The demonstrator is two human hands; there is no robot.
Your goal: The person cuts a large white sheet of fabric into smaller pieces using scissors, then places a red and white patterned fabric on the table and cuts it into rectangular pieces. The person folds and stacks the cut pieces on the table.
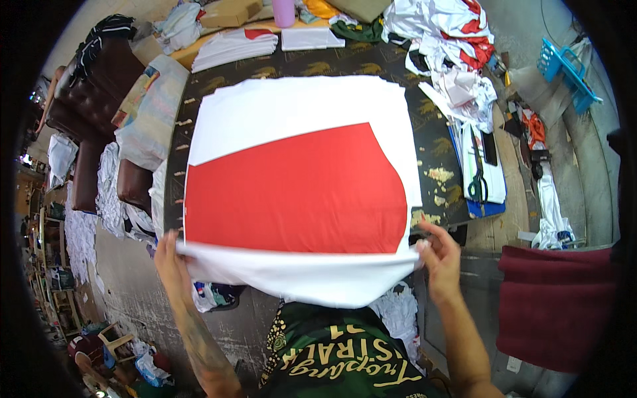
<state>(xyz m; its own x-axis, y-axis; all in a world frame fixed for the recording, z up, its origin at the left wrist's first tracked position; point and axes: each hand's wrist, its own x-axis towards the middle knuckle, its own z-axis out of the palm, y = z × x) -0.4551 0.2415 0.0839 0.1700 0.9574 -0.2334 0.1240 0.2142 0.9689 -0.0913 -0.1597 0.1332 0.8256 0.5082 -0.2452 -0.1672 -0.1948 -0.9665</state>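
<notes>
A large white fabric piece (298,99) with a big red panel (298,196) lies spread over the dark table (438,132). Its near part, a white strip (298,268), hangs over the front edge and is blurred by motion. My left hand (170,257) pinches the left end of this strip. At the right end, my right hand (439,260) grips the fabric between thumb and fingers, with the index finger raised. Whether the red is a separate layer or printed on, I cannot tell.
Black-handled scissors (478,182) and a dark phone (490,149) rest on papers at the right. Stacked white cut pieces (235,50) lie at the back, near a pink bottle (283,13). White and red cloth (441,30) is heaped back right. Maroon fabric (554,305) hangs at right.
</notes>
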